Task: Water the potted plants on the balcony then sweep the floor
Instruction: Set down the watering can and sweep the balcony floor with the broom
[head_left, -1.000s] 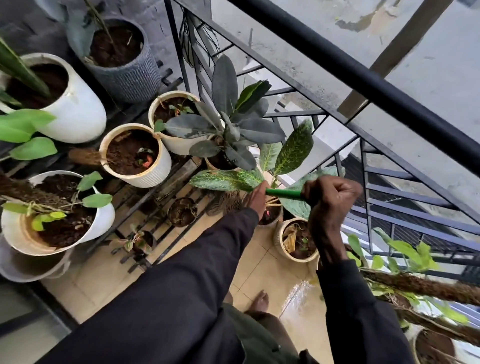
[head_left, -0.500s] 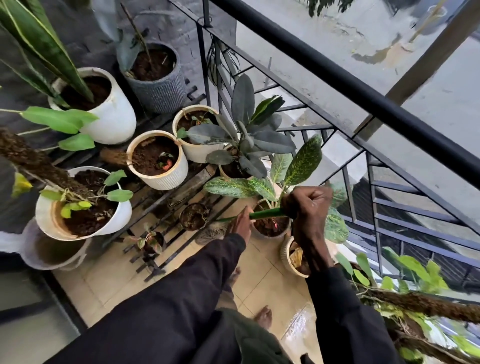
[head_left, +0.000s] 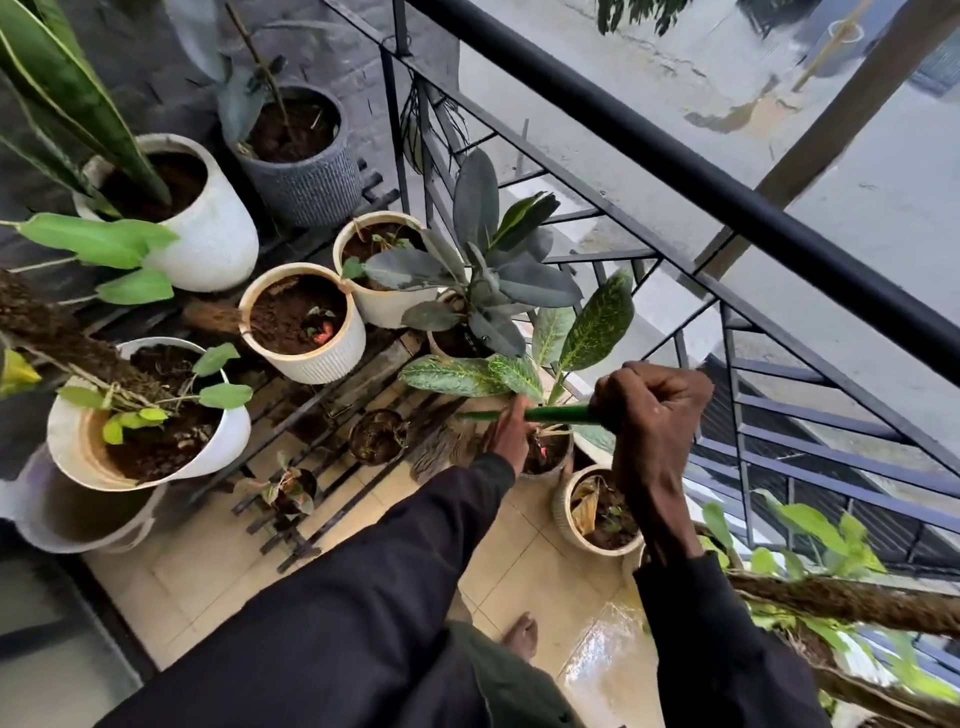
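My right hand (head_left: 649, 410) is fisted around the top of a green broom handle (head_left: 556, 414). My left hand (head_left: 506, 431) grips the same handle lower down, just above the brown bristles (head_left: 441, 449), which rest on the tiled floor (head_left: 208, 582) beside a black metal plant rack (head_left: 332, 441). A spotted-leaf plant (head_left: 467, 374) in its pot stands right behind the handle. White ribbed pots (head_left: 304, 358) and a grey pot (head_left: 306, 187) with dark soil sit on the rack to the left.
A black railing (head_left: 675, 161) runs diagonally along the right side. A cream pot (head_left: 566, 512) stands under my right wrist. A wet patch (head_left: 597, 654) shines on the tiles near a bare foot (head_left: 522, 636). Mossy stakes with leaves cross at the left (head_left: 62, 338) and lower right (head_left: 841, 603).
My view has tipped up and left, so the pots sit lower and further right in frame. Both hands keep their hold on the green handle, which has shifted slightly left.
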